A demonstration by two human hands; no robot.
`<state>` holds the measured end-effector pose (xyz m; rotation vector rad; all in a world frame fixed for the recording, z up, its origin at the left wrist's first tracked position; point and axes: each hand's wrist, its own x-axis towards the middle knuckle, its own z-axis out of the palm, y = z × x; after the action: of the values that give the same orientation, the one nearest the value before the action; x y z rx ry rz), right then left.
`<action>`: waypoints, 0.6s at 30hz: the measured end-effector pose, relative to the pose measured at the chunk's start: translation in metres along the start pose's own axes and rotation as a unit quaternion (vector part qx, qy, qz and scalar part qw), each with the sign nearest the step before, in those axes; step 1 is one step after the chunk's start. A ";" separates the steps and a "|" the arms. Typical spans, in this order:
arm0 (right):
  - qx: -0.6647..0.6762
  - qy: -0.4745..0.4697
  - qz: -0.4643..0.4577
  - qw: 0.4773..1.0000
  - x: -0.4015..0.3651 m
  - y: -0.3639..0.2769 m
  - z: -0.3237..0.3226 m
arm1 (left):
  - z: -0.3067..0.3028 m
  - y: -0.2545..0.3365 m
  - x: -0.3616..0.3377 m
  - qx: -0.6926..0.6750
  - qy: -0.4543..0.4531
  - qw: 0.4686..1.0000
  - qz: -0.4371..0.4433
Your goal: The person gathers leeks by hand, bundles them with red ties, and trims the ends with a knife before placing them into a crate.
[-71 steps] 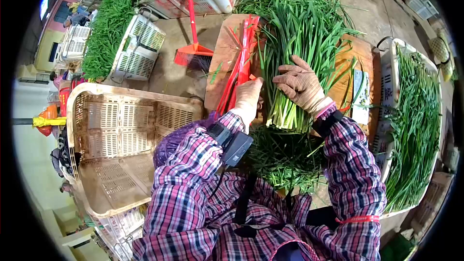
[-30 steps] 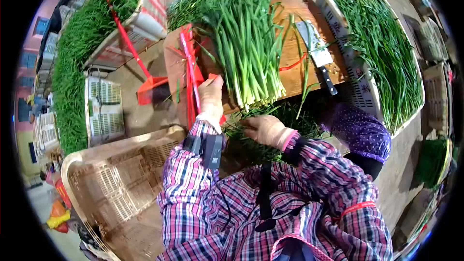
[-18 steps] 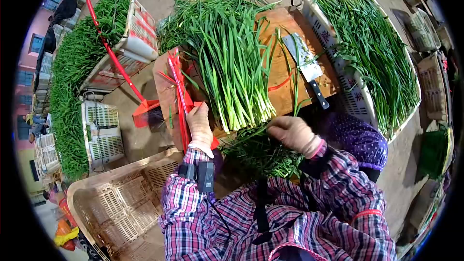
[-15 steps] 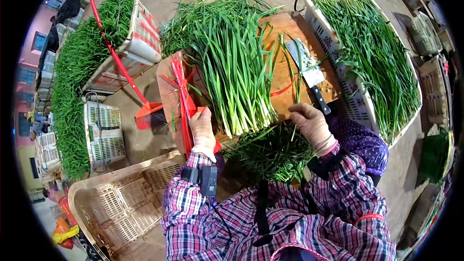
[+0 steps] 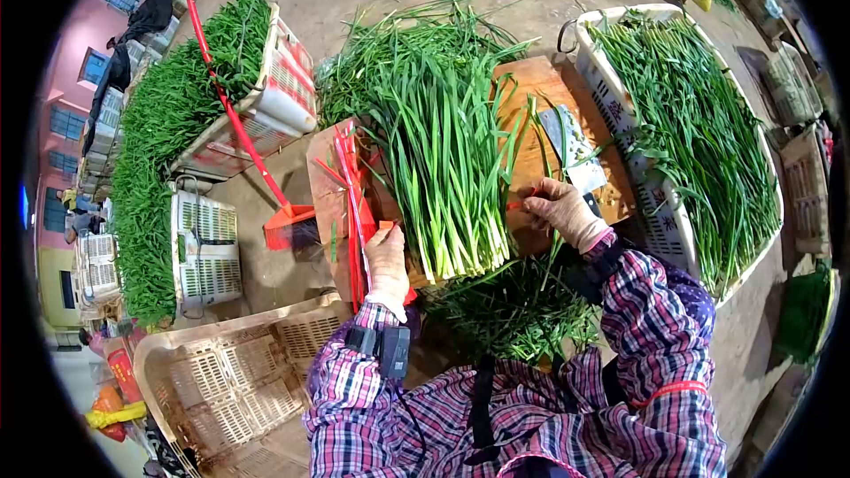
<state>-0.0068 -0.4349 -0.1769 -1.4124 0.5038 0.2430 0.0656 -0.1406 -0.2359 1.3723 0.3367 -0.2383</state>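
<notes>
A thick bundle of garlic chives (image 5: 456, 168) lies on a wooden board (image 5: 533, 93), its pale stem ends towards me. My left hand (image 5: 387, 267) is closed at the left of the stems, with a bit of red strip showing at its fingertips. Right of the stems, my right hand (image 5: 567, 211) pinches the end of a red strip (image 5: 514, 205). Whether both ends belong to one strip under the bundle is hidden. More red strips (image 5: 351, 204) lie beside my left hand. A cleaver (image 5: 574, 150) rests beyond my right hand, which covers most of its handle.
Crates full of greens stand at right (image 5: 768, 204) and left (image 5: 208, 248). A brown plastic crate (image 5: 235, 381) sits at lower left. A red broom (image 5: 235, 115) leans by the left crates. Loose dark leaves (image 5: 513, 314) lie below the board.
My right hand has moved up and inward to the red strip that lay on the board and now pinches its end. My left hand stays beside the stems. The whole view has shifted slightly.
</notes>
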 end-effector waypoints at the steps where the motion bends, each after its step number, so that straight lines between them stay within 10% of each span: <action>1: 0.013 -0.022 0.010 1.000 0.004 0.006 -0.007 | -0.001 -0.001 0.001 -0.015 0.000 1.000 0.009; 11: 0.006 0.037 0.003 0.999 0.046 0.006 -0.007 | -0.007 -0.006 0.001 0.063 0.060 0.995 0.055; 18: -0.123 -0.172 -0.195 0.958 0.048 -0.024 0.020 | 0.003 0.013 0.002 0.024 -0.020 0.999 0.017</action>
<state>0.0499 -0.4255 -0.1771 -1.6360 -0.1003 0.2298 0.0724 -0.1409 -0.2239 1.4178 0.2767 -0.2469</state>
